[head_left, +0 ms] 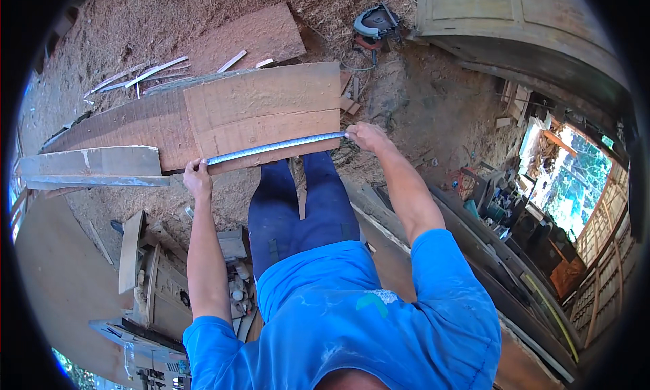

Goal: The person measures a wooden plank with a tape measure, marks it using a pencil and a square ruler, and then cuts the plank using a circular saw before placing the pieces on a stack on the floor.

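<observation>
A whitish-blue tape measure stretches across a wide reddish-brown wooden board, close to the board's near edge. My left hand pinches the tape's left end at that edge. At the board's right edge, my right hand grips the other end with closed fingers. The tape bows slightly in view and lies along the wood. The board rests over a darker plank to its left, with my legs right behind its near edge.
On the ground beyond lies a circular saw. Thin wood strips and another board lie among sawdust at the far left. Narrow planks jut out near my left hand. A large wooden panel stands far right.
</observation>
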The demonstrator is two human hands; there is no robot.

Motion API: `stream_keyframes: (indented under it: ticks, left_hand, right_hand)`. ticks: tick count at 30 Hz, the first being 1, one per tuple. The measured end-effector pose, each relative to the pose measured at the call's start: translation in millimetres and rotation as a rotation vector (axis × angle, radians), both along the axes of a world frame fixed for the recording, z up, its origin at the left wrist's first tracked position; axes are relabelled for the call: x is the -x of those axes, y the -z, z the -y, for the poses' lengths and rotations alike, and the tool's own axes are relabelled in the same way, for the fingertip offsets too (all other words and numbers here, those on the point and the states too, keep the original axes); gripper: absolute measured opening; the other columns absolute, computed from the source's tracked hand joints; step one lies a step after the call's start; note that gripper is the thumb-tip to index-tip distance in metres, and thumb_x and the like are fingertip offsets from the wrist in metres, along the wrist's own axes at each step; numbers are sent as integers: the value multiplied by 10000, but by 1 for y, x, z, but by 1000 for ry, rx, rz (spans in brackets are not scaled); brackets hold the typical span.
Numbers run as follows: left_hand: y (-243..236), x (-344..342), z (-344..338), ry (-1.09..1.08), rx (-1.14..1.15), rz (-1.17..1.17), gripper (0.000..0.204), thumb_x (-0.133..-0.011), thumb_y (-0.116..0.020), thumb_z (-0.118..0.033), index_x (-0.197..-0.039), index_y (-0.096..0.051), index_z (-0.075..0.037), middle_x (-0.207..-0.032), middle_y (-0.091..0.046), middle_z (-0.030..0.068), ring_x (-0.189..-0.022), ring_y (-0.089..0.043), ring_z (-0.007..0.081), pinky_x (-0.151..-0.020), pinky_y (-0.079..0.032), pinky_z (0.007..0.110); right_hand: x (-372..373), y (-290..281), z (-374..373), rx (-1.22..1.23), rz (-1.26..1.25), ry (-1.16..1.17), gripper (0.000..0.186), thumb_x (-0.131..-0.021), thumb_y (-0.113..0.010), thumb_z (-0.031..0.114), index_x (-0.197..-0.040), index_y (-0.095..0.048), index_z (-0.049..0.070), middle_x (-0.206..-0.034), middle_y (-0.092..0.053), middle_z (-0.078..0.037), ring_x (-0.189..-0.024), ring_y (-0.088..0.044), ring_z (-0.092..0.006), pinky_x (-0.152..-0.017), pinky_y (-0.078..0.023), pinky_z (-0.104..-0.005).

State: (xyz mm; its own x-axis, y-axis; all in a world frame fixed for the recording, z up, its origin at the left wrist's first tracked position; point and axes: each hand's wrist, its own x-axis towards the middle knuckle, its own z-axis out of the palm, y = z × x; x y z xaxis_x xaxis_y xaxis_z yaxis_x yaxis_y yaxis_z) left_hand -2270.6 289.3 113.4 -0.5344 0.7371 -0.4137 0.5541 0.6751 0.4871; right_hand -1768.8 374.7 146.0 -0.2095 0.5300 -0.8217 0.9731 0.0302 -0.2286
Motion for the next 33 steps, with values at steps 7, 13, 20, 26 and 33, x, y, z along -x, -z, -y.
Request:
stream_keyframes:
  ticks: [7,13,20,26,33]
  left_hand:
    - [6,1,3,-65,-19,27,225,-856,-745,-195,-959,-748,6,-853,-733,171,-795,-693,269,-779,-524,382]
    - [0,-2,1,-45,-23,-2,246,-861,-740,-194,-968,-742,27,-863,-735,183,-801,-697,270,-780,-527,383]
    - [-3,-5,-5,-21,20,-10,254,-864,-738,-204,-967,-742,28,-862,-737,174,-801,-696,257,-779,-527,378]
    - [2,-2,-2,-27,-12,22,248,-864,-742,-208,-963,-742,19,-854,-736,158,-789,-689,241,-778,-525,367]
    - [11,9,3,-54,27,57,251,-872,-743,-213,-984,-740,12,-850,-733,146,-784,-683,224,-767,-526,356]
  right_hand:
    - [-5,4,-4,42,-28,-21,221,-987,-538,356,-1074,-668,200,-1027,-660,-156,-1043,-631,-372,-874,-495,-511]
    - [-3,5,-12,126,-44,7,255,-982,-544,375,-1066,-678,175,-997,-686,-166,-1002,-645,-379,-849,-499,-514]
    - [-6,9,-24,196,-45,0,287,-949,-572,403,-1033,-711,167,-1008,-708,-165,-994,-657,-381,-865,-505,-500]
    - [-6,7,-31,250,-43,-26,293,-921,-544,387,-1028,-737,194,-1099,-717,-137,-1072,-654,-365,-930,-516,-489]
    - [-8,14,-28,225,-88,-6,280,-930,-581,383,-1030,-715,158,-1016,-708,-166,-1009,-654,-384,-876,-504,-498]
